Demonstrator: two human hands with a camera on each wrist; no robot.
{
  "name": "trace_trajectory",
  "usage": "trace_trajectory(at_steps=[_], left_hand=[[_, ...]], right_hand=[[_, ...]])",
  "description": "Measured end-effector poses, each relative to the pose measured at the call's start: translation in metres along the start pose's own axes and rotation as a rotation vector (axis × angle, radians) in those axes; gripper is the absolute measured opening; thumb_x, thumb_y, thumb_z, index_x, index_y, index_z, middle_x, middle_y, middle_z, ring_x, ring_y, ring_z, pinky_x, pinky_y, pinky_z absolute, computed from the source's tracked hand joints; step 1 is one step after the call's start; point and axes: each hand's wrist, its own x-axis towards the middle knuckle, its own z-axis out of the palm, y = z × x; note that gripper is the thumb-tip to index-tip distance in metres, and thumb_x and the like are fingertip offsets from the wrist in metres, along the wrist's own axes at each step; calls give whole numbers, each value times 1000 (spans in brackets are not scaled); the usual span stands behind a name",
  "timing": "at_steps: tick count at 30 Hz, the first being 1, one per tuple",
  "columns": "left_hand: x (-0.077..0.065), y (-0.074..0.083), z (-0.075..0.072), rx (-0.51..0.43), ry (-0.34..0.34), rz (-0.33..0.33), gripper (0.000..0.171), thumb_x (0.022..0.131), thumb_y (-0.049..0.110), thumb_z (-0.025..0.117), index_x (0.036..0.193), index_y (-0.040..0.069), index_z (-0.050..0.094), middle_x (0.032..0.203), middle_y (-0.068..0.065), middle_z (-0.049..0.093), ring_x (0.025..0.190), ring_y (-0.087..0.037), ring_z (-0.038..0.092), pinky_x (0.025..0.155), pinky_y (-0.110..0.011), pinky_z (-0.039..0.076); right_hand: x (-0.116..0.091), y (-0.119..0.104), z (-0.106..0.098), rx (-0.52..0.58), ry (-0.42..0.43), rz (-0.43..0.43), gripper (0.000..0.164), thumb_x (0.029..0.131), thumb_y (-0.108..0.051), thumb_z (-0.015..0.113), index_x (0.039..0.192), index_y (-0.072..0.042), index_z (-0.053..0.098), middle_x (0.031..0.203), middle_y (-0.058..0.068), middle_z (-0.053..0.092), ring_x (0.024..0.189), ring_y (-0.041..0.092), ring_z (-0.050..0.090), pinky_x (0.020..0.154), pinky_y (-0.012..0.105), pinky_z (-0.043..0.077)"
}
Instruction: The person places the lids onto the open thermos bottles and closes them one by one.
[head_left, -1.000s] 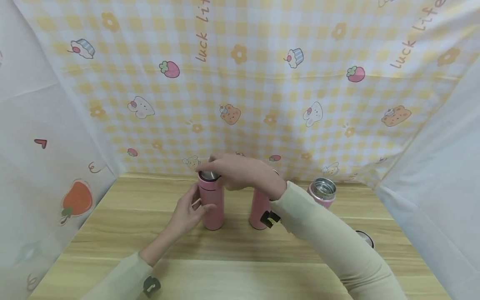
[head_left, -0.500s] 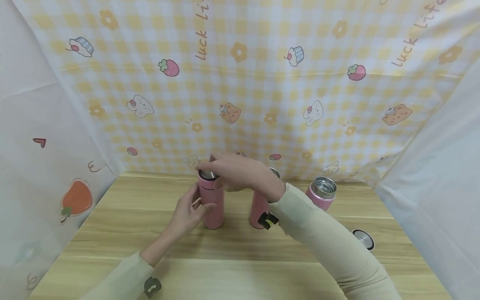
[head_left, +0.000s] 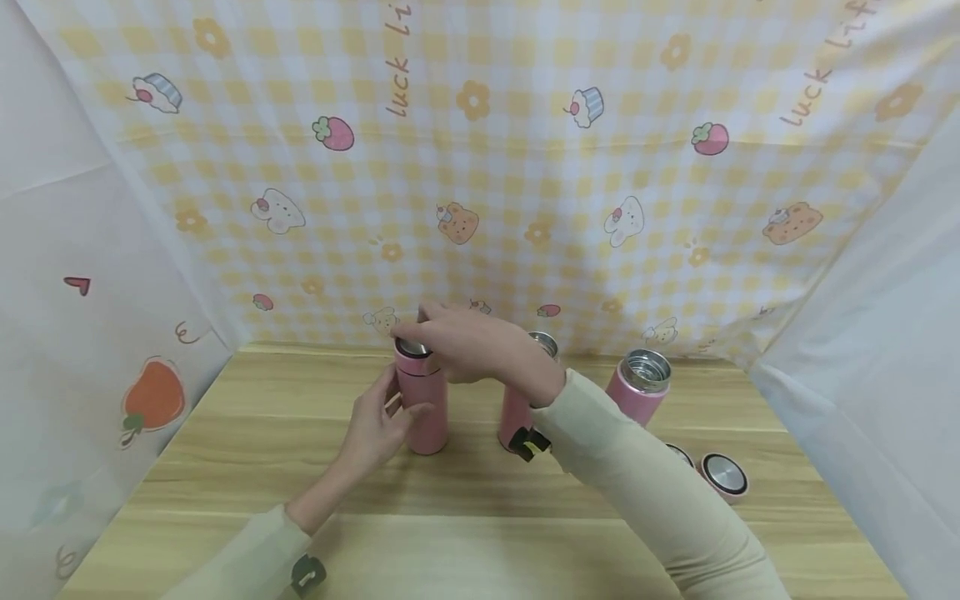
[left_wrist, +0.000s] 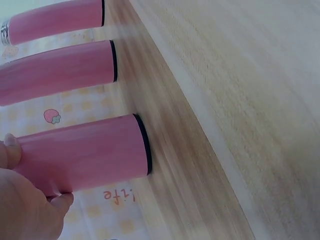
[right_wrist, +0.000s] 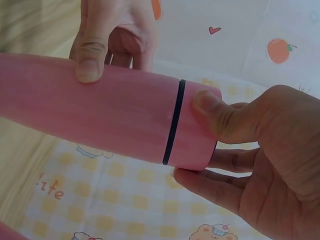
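My right hand (right_wrist: pixel 280 157), right side of frame, grips the pink cap (right_wrist: pixel 189 142), thumb on top. My left hand (right_wrist: pixel 107 25), top left of centre, holds the pink bottle (right_wrist: pixel 115 110). Black ring (right_wrist: pixel 174 120) between cap and body. Wood table (right_wrist: pixel 30 30) upper left, yellow-checked cloth (right_wrist: pixel 142 200) bottom centre.

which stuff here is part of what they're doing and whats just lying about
In the job:
left bottle, gripped by the left hand
its cap, gripped by the right hand

Standing or lying about, not held, though possibly linked:
middle bottle, open
right bottle, open
loose cap
second loose cap, partly hidden by the sleeve
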Motion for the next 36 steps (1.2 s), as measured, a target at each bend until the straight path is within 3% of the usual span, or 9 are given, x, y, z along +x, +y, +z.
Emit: trace_trajectory(at_steps=[6,12,16,18,23,28,34,36], left_hand=[[2,2,-3,21,-34,-14,71,92,13,77,153,9,39,149,-16,48,135,-37,47,107,-48,44],[2,4,-11,77,-115,-52,79,93,17,78,156,9,32,147,-19,49,134,-39,47,109,-58,40],[-1,6,-18,119,-165,-103,94,91,29,81,161,9,21,154,-22,40,140,-40,39,110,-59,37],[-5,8,-24,139,-184,-121,96,90,34,80,160,7,20,156,-24,36,141,-43,36,110,-60,36],[-16,11,-43,223,-192,-132,84,92,33,79,154,1,33,150,-27,43,136,-47,42,107,-62,40],[-25,12,-59,289,-179,-105,70,93,28,77,147,-2,43,143,-27,51,129,-49,49,103,-62,43],[-30,16,-62,350,-209,-55,58,92,33,78,134,0,56,127,-18,64,115,-40,62,96,-56,52],[-28,18,-61,345,-230,-29,53,92,31,78,131,1,60,123,-14,67,110,-35,65,94,-53,55]], right_hand=[[-1,-1,1,6,13,2,61,93,10,57,145,-22,53,109,7,53,72,18,51,56,22,44],[-1,1,-1,20,-2,-34,52,101,-12,66,150,-18,49,133,12,56,108,21,58,82,26,52],[-4,6,-7,78,-25,-46,60,101,-20,67,155,-17,41,137,9,54,110,19,58,89,28,51],[-10,11,-13,125,-28,-31,66,101,-24,68,158,-15,36,144,10,50,119,19,55,98,29,48],[-41,34,-26,183,-9,39,71,100,-31,68,159,-9,34,157,13,39,139,25,42,114,35,36],[-81,60,-32,193,54,74,69,99,-24,70,156,-3,37,154,16,43,132,29,51,112,40,41],[-126,86,-32,188,112,128,65,100,-23,69,153,1,39,148,20,48,127,33,56,108,47,45],[-140,93,-32,159,132,145,65,100,-23,69,152,2,41,147,21,50,131,35,51,110,49,42]])
